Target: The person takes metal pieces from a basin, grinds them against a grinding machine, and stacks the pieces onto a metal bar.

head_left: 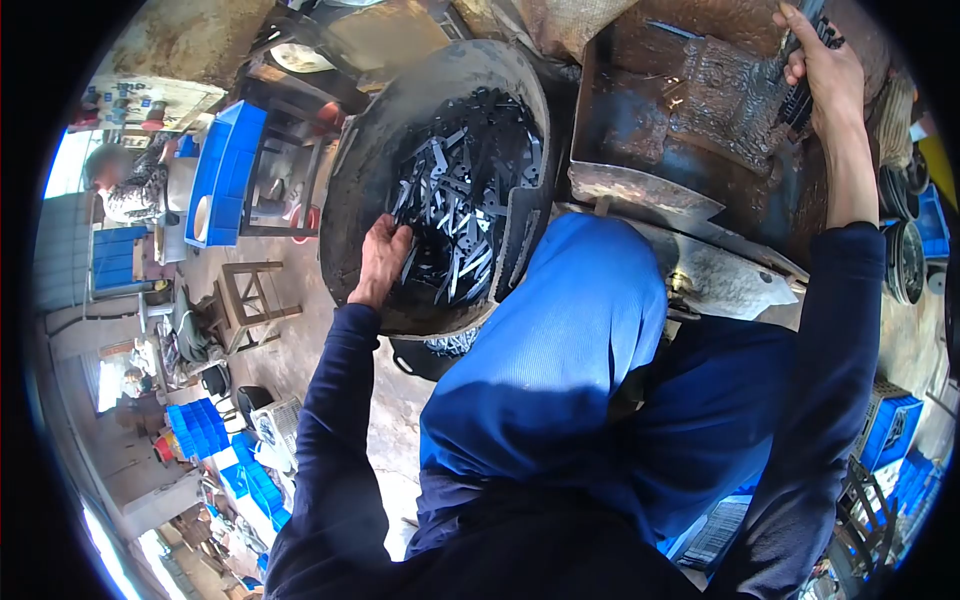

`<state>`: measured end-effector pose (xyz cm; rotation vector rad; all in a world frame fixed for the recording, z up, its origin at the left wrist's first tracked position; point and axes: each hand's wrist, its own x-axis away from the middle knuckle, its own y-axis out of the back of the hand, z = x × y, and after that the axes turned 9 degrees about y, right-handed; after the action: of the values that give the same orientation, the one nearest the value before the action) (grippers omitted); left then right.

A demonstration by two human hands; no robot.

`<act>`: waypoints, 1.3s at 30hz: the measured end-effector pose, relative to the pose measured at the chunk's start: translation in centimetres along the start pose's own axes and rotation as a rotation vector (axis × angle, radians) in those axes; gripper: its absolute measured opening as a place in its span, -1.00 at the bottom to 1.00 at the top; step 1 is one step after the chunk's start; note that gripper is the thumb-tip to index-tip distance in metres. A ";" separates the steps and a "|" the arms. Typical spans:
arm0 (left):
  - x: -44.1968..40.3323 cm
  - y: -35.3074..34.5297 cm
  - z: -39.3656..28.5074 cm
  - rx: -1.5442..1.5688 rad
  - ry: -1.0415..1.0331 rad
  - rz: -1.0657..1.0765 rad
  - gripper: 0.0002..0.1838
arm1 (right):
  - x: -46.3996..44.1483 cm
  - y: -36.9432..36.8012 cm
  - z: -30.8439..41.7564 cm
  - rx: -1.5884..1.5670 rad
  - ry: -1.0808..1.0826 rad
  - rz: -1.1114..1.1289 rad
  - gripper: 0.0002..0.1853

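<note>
My left hand (383, 258) is inside a deep, worn tub (350, 200), at the near left side of a heap of flat metal pieces (465, 190). Its fingers are curled together against the heap, and whatever they may hold is hidden. The pieces are slim, some shiny grey and some nearly black. At the upper right my right hand (830, 80) is closed around a bunch of dark metal strips (797, 108). It holds them over the right side of a brown, wet-looking metal tray (625, 130).
Blue crates (225, 175) stand at the left near a wooden stool (250, 300). A person (135, 185) sits farther off at the left. My blue-clad knee (590, 290) is close to tub and tray. Round dark containers (905, 260) line the right side.
</note>
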<state>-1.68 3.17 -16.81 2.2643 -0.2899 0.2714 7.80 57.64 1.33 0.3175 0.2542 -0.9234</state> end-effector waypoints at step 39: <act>9.0 0.5 -16.8 0.778 -0.072 0.505 -0.77 | 0.2 0.6 -2.1 0.005 -0.001 0.045 -0.69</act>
<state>5.08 14.56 -3.13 2.9328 -0.9294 0.6536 8.23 58.56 -0.63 0.3266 0.2432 -0.8795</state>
